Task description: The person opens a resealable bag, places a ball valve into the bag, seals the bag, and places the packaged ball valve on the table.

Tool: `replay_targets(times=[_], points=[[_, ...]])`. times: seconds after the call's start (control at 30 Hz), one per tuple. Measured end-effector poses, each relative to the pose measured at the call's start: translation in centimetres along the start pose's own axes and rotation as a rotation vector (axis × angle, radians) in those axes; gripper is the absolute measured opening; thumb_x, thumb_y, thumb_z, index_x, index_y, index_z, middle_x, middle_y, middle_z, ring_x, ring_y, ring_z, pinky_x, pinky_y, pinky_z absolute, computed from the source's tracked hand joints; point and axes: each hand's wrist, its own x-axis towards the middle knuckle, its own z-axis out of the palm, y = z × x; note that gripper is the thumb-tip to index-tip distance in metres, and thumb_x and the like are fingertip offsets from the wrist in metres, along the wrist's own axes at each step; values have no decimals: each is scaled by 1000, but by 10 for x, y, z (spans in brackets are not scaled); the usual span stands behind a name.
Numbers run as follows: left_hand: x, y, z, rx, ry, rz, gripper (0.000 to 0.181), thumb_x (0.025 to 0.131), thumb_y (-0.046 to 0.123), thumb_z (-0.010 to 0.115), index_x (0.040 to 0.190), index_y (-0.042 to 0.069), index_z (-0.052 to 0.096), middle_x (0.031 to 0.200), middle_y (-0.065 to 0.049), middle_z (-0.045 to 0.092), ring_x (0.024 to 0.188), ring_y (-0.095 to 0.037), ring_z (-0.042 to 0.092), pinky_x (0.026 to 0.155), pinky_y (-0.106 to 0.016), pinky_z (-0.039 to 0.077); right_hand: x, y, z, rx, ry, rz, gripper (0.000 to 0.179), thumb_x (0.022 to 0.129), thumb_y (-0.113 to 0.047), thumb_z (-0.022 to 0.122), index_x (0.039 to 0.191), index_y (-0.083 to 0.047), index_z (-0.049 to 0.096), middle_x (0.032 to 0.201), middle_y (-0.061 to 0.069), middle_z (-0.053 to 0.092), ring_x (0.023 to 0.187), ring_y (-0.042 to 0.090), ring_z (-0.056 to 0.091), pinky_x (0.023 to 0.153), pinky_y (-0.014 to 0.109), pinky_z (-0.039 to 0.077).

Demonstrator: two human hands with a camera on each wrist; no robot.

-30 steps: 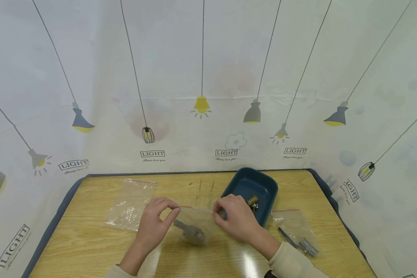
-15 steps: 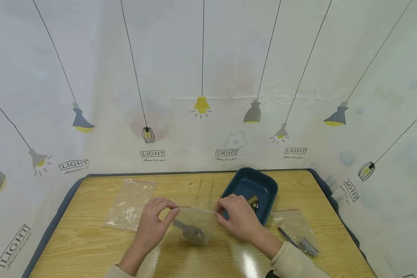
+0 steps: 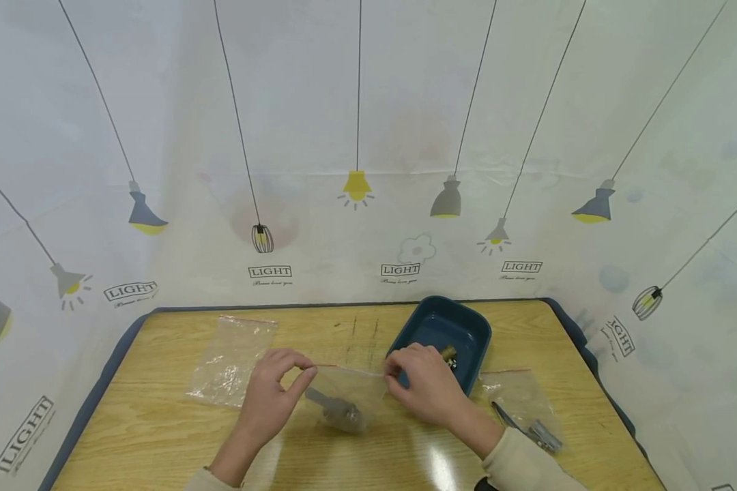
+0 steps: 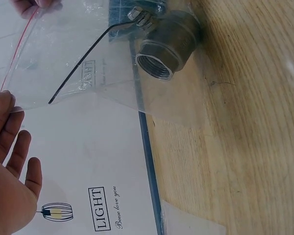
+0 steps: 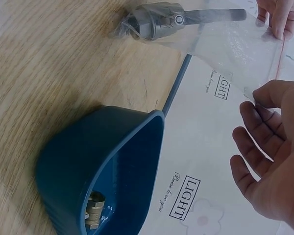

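Note:
A clear zip bag (image 3: 370, 390) with a red line along its top hangs between my two hands. My left hand (image 3: 273, 392) pinches one top corner between thumb and forefinger. At the opposite corner, my right hand (image 3: 426, 385) pinches the top edge, its other fingers loosely bent in the right wrist view. Inside the bag lies a metal ball valve (image 4: 169, 46) with a long lever handle (image 5: 215, 16). The valve sits at the bag's bottom, close over the wooden table (image 3: 319, 464), its threaded opening showing in the left wrist view.
Behind my right hand stands a dark blue tray (image 3: 436, 315) holding a brass fitting (image 5: 94, 210). To the right lies another zip bag (image 3: 522, 389) with a grey lever valve (image 3: 543, 435). A flat clear bag (image 3: 230, 361) lies at the left. A printed curtain (image 3: 319, 136) surrounds the table.
My right hand has slid slightly to the right along the bag's top edge, and the edge between the hands is stretched a little longer. The left hand stays nearly in place.

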Motion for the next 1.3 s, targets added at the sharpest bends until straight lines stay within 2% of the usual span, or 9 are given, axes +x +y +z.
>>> replay_targets(times=[0.17, 0.53, 0.67, 0.77, 0.83, 0.97, 1.13, 1.3], points=[[0, 0, 0, 0, 1, 0, 11, 85, 18, 75, 86, 27, 69, 86, 20, 66, 95, -6, 59, 86, -39, 48, 0, 1, 0, 7, -6, 10, 9, 89, -24, 67, 83, -29, 63, 78, -20, 61, 83, 10, 59, 78, 33, 45], [0, 2, 0, 5, 4, 17, 11, 84, 17, 76, 86, 26, 70, 85, 20, 65, 95, -6, 59, 86, -38, 49, -2, 5, 0, -8, 8, -3, 9, 89, -24, 69, 84, -28, 63, 79, -20, 63, 82, 4, 56, 80, 33, 47], [0, 3, 0, 7, 9, 26, 12, 83, 16, 76, 85, 26, 69, 85, 21, 65, 94, -5, 59, 86, -38, 49, -2, 4, 4, -50, 25, -7, 8, 89, -24, 69, 85, -27, 63, 80, -18, 63, 81, 6, 57, 79, 35, 48], [1, 3, 1, 3, 9, 32, 14, 82, 15, 77, 85, 26, 69, 84, 21, 65, 94, -5, 59, 88, -38, 48, -1, -3, 8, -100, 39, -17, 6, 89, -28, 69, 91, -26, 64, 84, -15, 65, 83, 7, 59, 80, 35, 49], [1, 5, 2, -1, 7, 44, 15, 81, 13, 78, 84, 25, 70, 83, 21, 65, 93, -5, 59, 88, -39, 48, 3, -11, 11, -114, 47, -33, 11, 89, -31, 69, 97, -25, 65, 90, -13, 67, 86, 8, 60, 83, 36, 49], [2, 9, 5, -8, 6, 86, 15, 80, 13, 79, 83, 25, 70, 83, 21, 65, 91, -5, 59, 86, -39, 48, 13, -30, 16, -83, 91, -103, 19, 88, -33, 71, 104, -24, 66, 96, -11, 70, 90, 8, 63, 84, 35, 49], [2, 15, 8, -21, -3, 103, 13, 78, 15, 80, 81, 24, 72, 82, 20, 66, 95, -8, 60, 87, -41, 48, 24, -50, 22, -44, 139, -181, 11, 89, -29, 71, 98, -25, 67, 91, -13, 70, 86, 7, 64, 83, 34, 50], [2, 17, 6, -4, 7, 109, 14, 75, 15, 82, 81, 23, 73, 82, 19, 68, 99, -11, 62, 90, -42, 49, 28, -58, 23, -20, 120, -188, 5, 91, -27, 68, 96, -26, 68, 91, -13, 71, 87, 8, 63, 85, 34, 50]])
